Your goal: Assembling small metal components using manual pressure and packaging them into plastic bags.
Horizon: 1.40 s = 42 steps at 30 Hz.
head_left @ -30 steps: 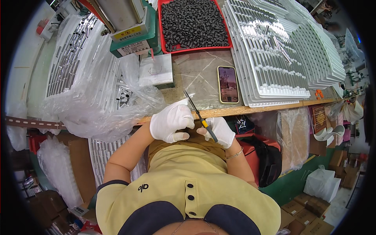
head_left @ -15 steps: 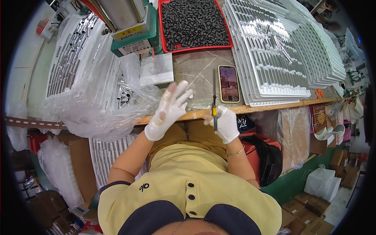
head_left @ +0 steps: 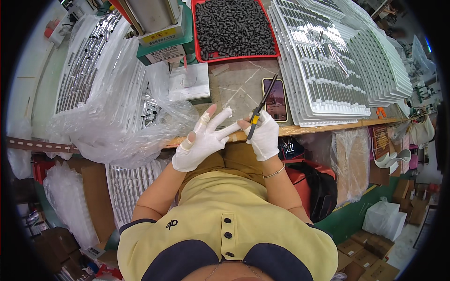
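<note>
My right hand (head_left: 263, 139), in a white glove, is closed around a slim dark tool (head_left: 256, 119) with a yellow-and-black handle. Its long thin end points up and to the right, over the phone (head_left: 275, 105); the exact kind cannot be made out. Bare fingertips poke from the glove. My left hand (head_left: 202, 139), gloved in white with the thumb and a fingertip bare, is open, its fingers spread. One of its gloved fingers reaches to the right hand's fingertips and seems to touch them. Both hands are above the bench's front edge (head_left: 300, 129).
A red tray (head_left: 276, 49) of small black tubes sits at the back. Stacked white trays (head_left: 323, 110) with metal tubes stand right; plastic-wrapped tubes (head_left: 79, 89) lie left. A green press (head_left: 168, 47) is behind a metal block (head_left: 190, 82). An orange clip (head_left: 381, 112) lies far right.
My right hand has moved up and left toward the left hand, tilting the tool rightward across the phone. My left hand's fingers have spread and turned toward the right hand.
</note>
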{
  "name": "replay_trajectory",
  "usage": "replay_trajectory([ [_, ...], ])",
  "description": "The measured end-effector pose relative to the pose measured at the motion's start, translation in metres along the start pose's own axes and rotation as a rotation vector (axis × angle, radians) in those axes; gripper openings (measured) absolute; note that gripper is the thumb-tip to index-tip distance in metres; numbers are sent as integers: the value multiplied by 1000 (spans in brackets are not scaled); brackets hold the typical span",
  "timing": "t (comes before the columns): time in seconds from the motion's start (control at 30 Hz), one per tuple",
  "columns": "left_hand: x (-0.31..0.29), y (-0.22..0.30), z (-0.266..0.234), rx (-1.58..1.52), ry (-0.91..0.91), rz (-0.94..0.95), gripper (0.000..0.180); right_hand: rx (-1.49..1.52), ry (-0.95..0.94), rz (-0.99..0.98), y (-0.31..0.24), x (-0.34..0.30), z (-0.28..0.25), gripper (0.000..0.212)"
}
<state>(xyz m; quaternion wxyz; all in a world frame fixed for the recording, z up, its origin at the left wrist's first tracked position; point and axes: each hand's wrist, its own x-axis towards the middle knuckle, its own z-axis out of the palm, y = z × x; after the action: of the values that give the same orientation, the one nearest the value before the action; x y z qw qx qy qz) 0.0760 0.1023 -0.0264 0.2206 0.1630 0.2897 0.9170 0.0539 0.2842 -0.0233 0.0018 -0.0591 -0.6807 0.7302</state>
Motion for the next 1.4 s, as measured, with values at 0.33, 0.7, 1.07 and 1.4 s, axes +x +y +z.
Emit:
replay_trajectory([
  [0.33,-12,-2,-16,163,135,17,72,15,100,-16,12,6,-1,19],
  [0.7,7,18,-30,-328,181,167,53,-62,-531,418,-6,-24,-46,22],
  [1.07,11,10,-17,183,51,76,57,-199,-658,490,9,-18,-30,40],
  [1.4,12,8,-27,166,58,44,58,-324,-512,357,27,-23,-25,40],
])
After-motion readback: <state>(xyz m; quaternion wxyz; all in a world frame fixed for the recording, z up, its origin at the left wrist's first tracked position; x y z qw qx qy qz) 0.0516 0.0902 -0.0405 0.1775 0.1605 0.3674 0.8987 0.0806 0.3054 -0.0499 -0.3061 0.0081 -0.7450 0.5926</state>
